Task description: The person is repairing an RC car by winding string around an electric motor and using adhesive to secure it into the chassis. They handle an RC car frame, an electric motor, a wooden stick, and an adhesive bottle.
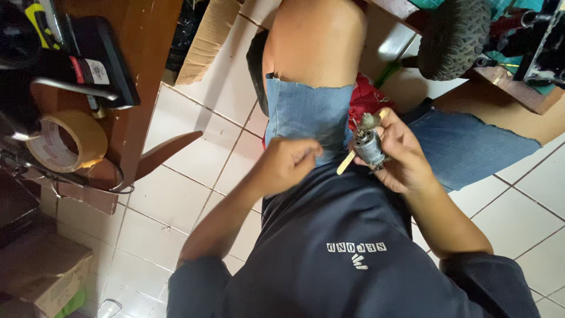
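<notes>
The right hand (400, 154) grips a small grey electric motor (369, 146) with a pale stick (347, 163) beneath it, while the left hand (289, 164), just beside it, is closed in a loose fist

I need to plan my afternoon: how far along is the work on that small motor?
Done: the small motor is off the toy car, whose wheel sits on the bench. In hand: right hand holds it with a pale stick; left hand is fisted. Refitting seems left.
</notes>
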